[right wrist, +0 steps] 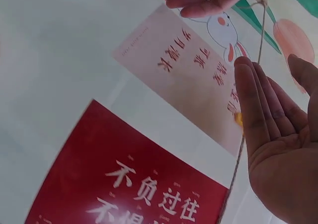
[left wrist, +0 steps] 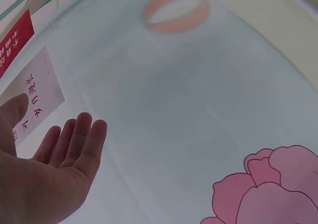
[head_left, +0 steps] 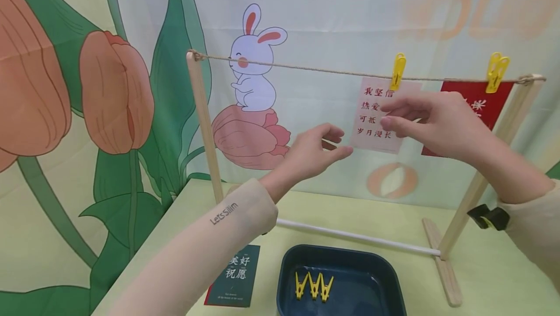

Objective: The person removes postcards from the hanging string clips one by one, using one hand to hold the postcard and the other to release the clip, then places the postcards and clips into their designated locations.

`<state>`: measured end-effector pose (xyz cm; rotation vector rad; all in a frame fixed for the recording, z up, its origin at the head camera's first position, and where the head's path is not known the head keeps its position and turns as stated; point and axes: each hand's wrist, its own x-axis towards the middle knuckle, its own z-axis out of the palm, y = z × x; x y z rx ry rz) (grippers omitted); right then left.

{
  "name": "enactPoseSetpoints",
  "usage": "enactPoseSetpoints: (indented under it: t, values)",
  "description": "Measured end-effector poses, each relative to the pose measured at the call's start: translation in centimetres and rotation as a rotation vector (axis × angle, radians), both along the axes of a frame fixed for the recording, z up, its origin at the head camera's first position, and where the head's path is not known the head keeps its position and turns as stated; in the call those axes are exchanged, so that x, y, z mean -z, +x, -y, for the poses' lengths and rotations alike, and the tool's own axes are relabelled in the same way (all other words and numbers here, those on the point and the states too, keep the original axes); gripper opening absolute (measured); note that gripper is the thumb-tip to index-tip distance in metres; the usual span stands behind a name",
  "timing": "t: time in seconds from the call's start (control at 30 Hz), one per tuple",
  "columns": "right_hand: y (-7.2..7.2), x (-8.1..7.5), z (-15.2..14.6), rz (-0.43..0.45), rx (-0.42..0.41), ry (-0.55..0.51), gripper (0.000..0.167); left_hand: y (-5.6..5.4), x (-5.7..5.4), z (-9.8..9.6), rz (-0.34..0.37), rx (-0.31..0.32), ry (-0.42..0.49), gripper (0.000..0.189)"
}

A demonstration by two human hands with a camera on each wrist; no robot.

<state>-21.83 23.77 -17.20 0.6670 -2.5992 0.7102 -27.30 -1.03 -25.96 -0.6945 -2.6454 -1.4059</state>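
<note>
A pale pink card (head_left: 376,131) with red characters hangs from a twine line (head_left: 297,67), held by a yellow clothespin (head_left: 397,71). To its right, a red card (head_left: 503,97) hangs under yellow clips (head_left: 497,72) near the right post. My right hand (head_left: 430,119) is in front of the pink card in the head view and covers part of both cards. Left of the pink card hovers my left hand (head_left: 317,148), its fingers loosely bent. In the left wrist view that palm (left wrist: 54,184) is bare. The right palm (right wrist: 283,149) likewise holds nothing.
The line runs between two wooden posts (head_left: 204,126), joined low down by a white rod (head_left: 350,234). A dark blue tray (head_left: 372,291) on the table holds three yellow clothespins (head_left: 313,287). A dark green card (head_left: 240,282) lies left of the tray, partly behind my left sleeve.
</note>
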Motion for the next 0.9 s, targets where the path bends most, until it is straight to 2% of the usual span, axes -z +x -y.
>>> enactPoseSetpoints:
  t: [0.13, 0.37, 0.6, 0.77, 0.9]
  values:
    - [0.0, -0.9, -0.5, -0.059, 0.025, -0.031, 0.028, -0.1, -0.4, -0.7, -0.006, 0.012, 0.011, 0.044]
    - [0.1, -2.3, -1.0, -0.062, 0.038, -0.101, 0.031, -0.3, -1.0, -1.7, -0.021, 0.029, 0.027, 0.047]
    - [-0.4, -3.3, -1.5, -0.127, 0.047, -0.112, 0.031, -0.4, -1.1, -2.6, 0.006, 0.051, 0.039, 0.042]
    - [-0.8, -3.8, -1.5, -0.178, 0.056, -0.120, 0.033, -0.5, -1.0, -2.9, 0.017, 0.041, 0.049, 0.040]
    - [-1.1, -4.2, -1.5, -0.236, 0.085, -0.075, 0.035, -0.6, -1.1, -3.0, 0.011, 0.026, 0.085, 0.035]
